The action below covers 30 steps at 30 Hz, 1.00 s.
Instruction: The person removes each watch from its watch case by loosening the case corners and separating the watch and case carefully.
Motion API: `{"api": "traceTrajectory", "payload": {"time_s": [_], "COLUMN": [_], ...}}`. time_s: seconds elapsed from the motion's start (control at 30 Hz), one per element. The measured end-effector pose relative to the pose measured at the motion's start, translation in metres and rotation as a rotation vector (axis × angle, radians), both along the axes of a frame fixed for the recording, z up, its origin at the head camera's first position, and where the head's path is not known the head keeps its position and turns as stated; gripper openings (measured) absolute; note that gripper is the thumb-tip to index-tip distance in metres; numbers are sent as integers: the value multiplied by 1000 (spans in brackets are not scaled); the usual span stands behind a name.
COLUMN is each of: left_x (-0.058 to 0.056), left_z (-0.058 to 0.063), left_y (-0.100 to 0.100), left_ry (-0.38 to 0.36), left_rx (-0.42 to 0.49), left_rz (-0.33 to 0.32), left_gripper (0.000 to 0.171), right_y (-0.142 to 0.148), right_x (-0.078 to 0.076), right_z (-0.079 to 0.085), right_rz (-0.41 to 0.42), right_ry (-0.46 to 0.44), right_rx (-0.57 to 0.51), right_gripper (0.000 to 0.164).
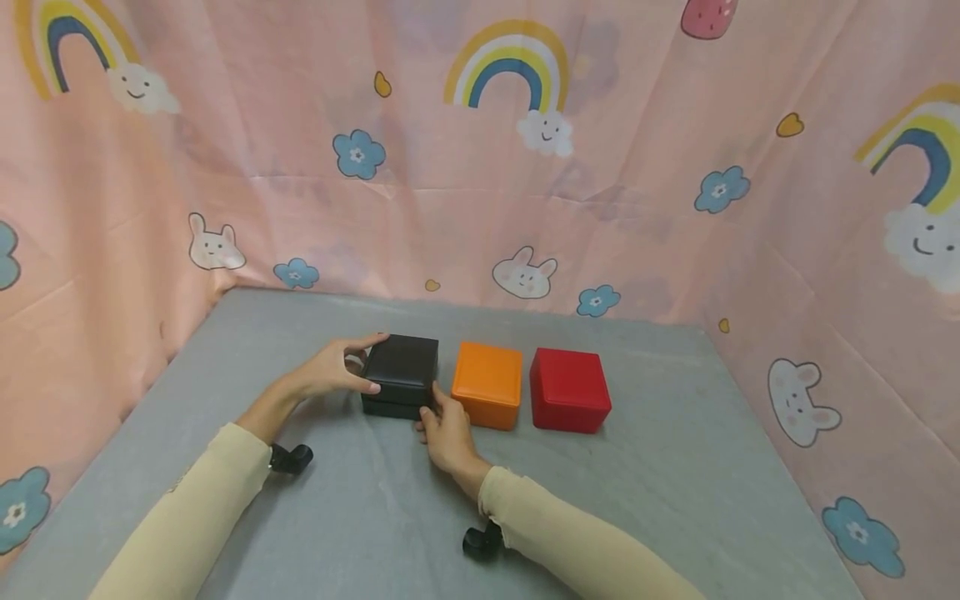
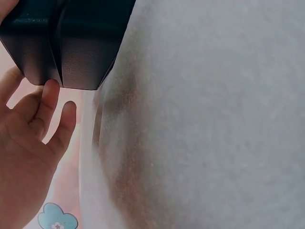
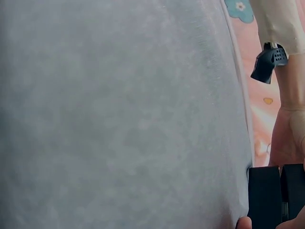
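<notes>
A black lidded box (image 1: pixel 402 363) sits on the grey-covered table, leftmost of three boxes in a row. The left hand (image 1: pixel 327 369) grips its left side, thumb on the front near the lid and a finger at the back top edge. At the box's front right corner, the right hand (image 1: pixel 450 432) holds the lower part between thumb and fingers. In the left wrist view, a dark wedge-shaped gap runs between lid and base of the black box (image 2: pixel 86 52), with fingertips (image 2: pixel 51 86) against its side. Only fingertips of the right hand show in the right wrist view.
An orange box (image 1: pixel 487 375) stands just right of the black one, close to the right hand. Beyond it is a red box (image 1: pixel 572 390). A pink patterned cloth (image 1: pixel 420 225) hangs around the back and sides of the table (image 1: pixel 360 517).
</notes>
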<state>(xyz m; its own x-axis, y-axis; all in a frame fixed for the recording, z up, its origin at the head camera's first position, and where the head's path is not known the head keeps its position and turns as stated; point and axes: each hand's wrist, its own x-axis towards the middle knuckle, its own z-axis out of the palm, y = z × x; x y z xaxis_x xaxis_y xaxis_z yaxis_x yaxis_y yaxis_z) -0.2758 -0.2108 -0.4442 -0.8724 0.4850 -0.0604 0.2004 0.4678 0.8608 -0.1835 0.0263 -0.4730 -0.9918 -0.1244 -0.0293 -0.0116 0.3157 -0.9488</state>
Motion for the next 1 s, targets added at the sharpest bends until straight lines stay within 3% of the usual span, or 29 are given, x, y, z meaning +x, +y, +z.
{"api": "traceTrajectory", "payload": {"time_s": [0.7,1.0], "left_x": [-6,-11], "left_z": [6,7], "left_y": [0,1], "left_ry": [10,67], "left_rx": [-5,-16], "left_rz": [42,33], "left_gripper": [79,70], "right_y": [0,0], "right_x": [-5,-2], "right_z": [1,2], "right_rz": [18,18], "right_ry": [-8,-19], "right_rx": [26,20], "right_gripper": [57,56]}}
